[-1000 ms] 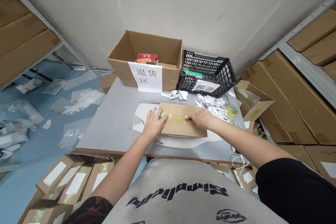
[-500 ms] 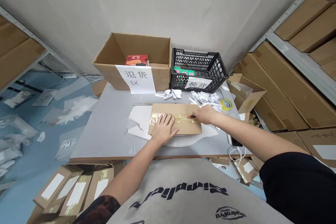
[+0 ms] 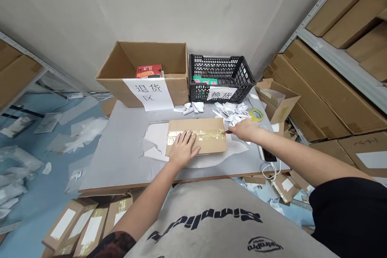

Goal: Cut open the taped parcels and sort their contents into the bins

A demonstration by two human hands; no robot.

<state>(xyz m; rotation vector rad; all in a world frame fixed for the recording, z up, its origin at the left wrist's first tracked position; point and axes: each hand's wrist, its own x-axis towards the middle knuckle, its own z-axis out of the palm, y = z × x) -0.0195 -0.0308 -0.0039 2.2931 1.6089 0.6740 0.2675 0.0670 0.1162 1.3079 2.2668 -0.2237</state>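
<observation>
A flat cardboard parcel (image 3: 196, 136) lies on the grey table (image 3: 121, 161), with a band of transparent tape (image 3: 196, 136) running lengthwise across it. My left hand (image 3: 184, 149) rests flat on the parcel's near half, fingers spread over the tape. My right hand (image 3: 245, 130) is closed around a small utility knife (image 3: 228, 132), and only its red-and-black front end shows. That tip sits at the parcel's right end, on the tape line. Most of the knife is hidden in my fist.
Behind the parcel stand an open cardboard box (image 3: 145, 73) with a red book inside and a black plastic crate (image 3: 220, 78). Torn paper scraps (image 3: 231, 113), a yellow tape roll (image 3: 256, 115) and a phone (image 3: 269, 155) lie on the table. Cartons fill the shelves at right.
The knife has moved right along the tape to the parcel's right end. My left hand has shifted from the tape's left part toward the near edge. The whole view has swung slightly.
</observation>
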